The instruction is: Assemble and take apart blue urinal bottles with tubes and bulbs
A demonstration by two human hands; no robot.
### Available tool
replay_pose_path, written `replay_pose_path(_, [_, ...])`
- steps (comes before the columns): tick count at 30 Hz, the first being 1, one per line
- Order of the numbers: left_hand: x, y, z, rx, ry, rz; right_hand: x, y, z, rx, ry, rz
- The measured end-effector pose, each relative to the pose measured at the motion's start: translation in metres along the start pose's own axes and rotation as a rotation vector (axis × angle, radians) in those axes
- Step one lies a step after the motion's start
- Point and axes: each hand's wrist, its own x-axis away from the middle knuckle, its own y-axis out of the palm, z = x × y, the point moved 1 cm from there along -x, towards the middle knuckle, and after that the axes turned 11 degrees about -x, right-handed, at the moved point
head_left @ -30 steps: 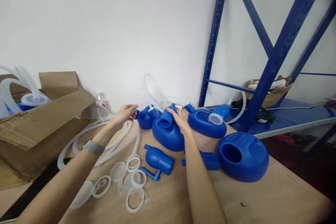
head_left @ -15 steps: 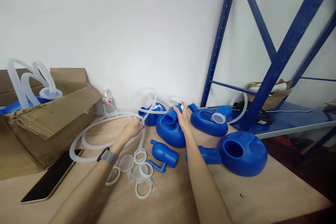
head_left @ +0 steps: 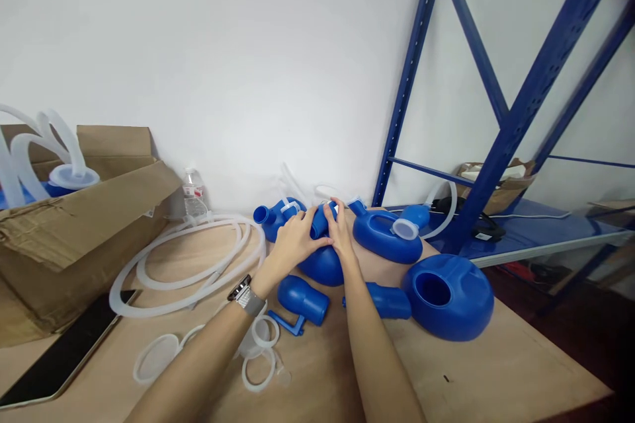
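Observation:
Both hands are at the neck of a blue plastic urinal bottle (head_left: 323, 267) near the middle of the table. My left hand (head_left: 294, 239) curls around the left side of the neck, a watch on its wrist. My right hand (head_left: 339, 230) grips it from the right, thumb low and fingers over the top. The hands partly hide the neck's mouth. In front of the bottle lies a loose blue spout piece (head_left: 303, 299) with a small bracket. A coil of clear tubing (head_left: 149, 309) rests to the left of my left hand.
White rings (head_left: 258, 370) and a clear cap (head_left: 157, 358) lie in front. More blue bottles (head_left: 449, 317) stand to the right, beside a blue metal rack (head_left: 411, 79). At the left are a cardboard box (head_left: 99, 225), a tablet (head_left: 64, 357) and a water bottle (head_left: 193, 193).
My left hand has let go of the clear tubing and moved right onto the bottle's neck. The tubing has dropped onto the table. My right hand stays on the bottle.

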Motion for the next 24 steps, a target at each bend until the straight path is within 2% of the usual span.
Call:
replay_pose_path(4, [0.004, 0.001, -0.008, 0.062, -0.023, 0.062, 0.0, -0.002, 0.002, -0.029, -0.001, -0.019])
replay_pose_path(7, [0.018, -0.011, -0.019, 0.127, 0.011, 0.101, -0.001, -0.002, 0.003, 0.038, 0.064, -0.065])
replay_pose_path(9, [0.035, -0.024, -0.031, 0.145, 0.028, 0.073, -0.001, -0.001, 0.003, 0.123, 0.122, -0.086])
replay_pose_path(13, [0.082, -0.053, -0.072, 0.2, 0.017, -0.168, -0.003, 0.001, 0.002, 0.238, 0.156, -0.097])
replay_pose_path(15, [0.107, -0.064, -0.097, 0.325, -0.144, -0.269, -0.003, 0.003, 0.0, 0.281, 0.161, -0.114])
replay_pose_path(17, [0.13, -0.068, -0.118, 0.502, -0.303, -0.459, -0.003, 0.004, -0.002, 0.32, 0.163, -0.133])
replay_pose_path(18, [0.14, -0.068, -0.127, 0.573, -0.363, -0.512, -0.004, 0.004, -0.003, 0.336, 0.162, -0.141])
replay_pose_path(20, [0.155, -0.065, -0.14, 0.652, -0.443, -0.551, -0.005, 0.005, -0.004, 0.362, 0.162, -0.157])
replay_pose_path(24, [0.169, -0.053, -0.154, 0.669, -0.523, -0.525, -0.008, 0.007, -0.004, 0.404, 0.147, -0.181])
